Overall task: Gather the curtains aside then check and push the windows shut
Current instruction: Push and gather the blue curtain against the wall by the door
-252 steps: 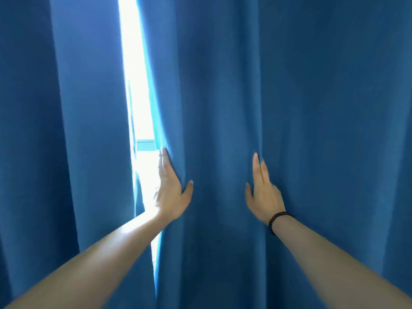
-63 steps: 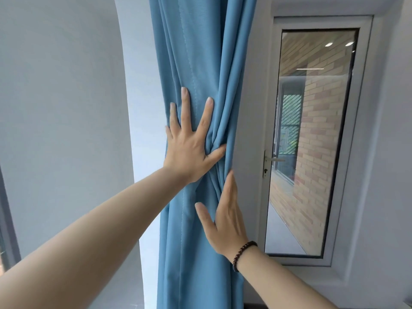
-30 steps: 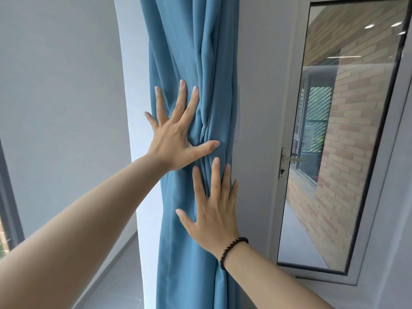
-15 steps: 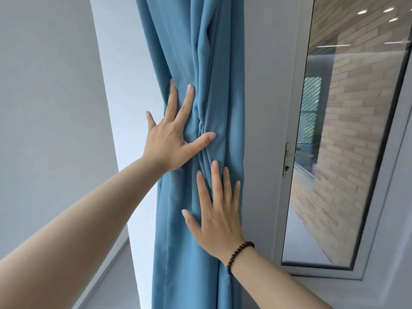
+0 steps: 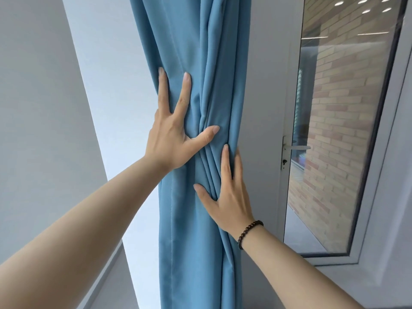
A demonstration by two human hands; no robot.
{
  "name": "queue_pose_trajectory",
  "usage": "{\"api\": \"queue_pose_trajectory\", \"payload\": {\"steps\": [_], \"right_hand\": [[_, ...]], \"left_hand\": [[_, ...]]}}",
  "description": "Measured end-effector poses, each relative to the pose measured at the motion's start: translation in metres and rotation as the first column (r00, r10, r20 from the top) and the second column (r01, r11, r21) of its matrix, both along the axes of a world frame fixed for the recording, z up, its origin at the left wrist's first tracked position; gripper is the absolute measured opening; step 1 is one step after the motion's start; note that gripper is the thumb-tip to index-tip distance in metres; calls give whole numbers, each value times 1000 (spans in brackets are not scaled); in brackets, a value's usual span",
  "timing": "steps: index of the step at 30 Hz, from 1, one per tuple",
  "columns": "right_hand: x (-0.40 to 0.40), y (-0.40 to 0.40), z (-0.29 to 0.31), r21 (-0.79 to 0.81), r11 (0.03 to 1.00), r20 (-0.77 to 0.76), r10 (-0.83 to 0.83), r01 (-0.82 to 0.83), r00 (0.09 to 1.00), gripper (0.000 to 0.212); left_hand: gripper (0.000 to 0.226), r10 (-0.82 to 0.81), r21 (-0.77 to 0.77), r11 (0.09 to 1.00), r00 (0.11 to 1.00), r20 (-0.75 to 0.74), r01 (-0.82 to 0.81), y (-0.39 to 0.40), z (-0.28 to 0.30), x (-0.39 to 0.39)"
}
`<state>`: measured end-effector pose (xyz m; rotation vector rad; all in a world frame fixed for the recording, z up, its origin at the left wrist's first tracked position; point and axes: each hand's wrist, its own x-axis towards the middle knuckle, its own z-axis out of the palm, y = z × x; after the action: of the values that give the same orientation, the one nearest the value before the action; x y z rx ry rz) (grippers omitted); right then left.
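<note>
A blue curtain (image 5: 189,219) hangs bunched into a narrow column of vertical folds against a pale grey wall (image 5: 40,108), and everything else sits around it. Just to the curtain's left a white pillar-like strip of wall (image 5: 116,108) runs down at a slant, with a grey floor (image 5: 116,286) at its foot. To the curtain's right stands a white-framed window (image 5: 287,197) with a lever handle (image 5: 294,148) on the frame's near edge; the sash appears to lie flush in its frame, though the seal cannot be judged. Through the glass a brick wall (image 5: 338,130) and ceiling lights show.

The left hand (image 5: 171,139) presses flat on the curtain's upper gathered part, its fingers (image 5: 185,90) straight and spread, thumb reaching right across the pinched folds. The right hand (image 5: 229,192) presses just below it on the curtain's right edge, fingers straight and close together, thumb out to the left. Neither hand curls round the fabric. A dark beaded bracelet (image 5: 249,233) circles the right wrist. Both bare forearms reach up from the lower corners.
</note>
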<state>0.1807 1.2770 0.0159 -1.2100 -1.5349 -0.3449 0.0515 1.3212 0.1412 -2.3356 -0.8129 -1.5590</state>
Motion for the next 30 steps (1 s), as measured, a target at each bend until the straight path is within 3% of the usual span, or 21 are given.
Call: {"api": "queue_pose_trajectory", "payload": {"steps": [4,7,14,22,30], "right_hand": [[-18,15,-6,102,991,56,-94,88,994,71],[-30,24,-14,141,977,98,-175,161,980,66],[-50,38,-12,242,957,154,-202,161,967,58],[-67,43,-12,62,935,275,-352,348,895,77],[-53,65,-7,6,877,299,-460,481,836,92]], "left_hand": [[98,-21,6,1000,1000,-23,22,10,4,-9],[95,-43,11,999,999,-21,43,18,2,-18],[94,-109,43,993,994,-5,110,37,4,-36],[89,-195,91,977,981,6,194,51,5,-27],[85,-249,130,960,968,9,246,81,7,-4]]}}
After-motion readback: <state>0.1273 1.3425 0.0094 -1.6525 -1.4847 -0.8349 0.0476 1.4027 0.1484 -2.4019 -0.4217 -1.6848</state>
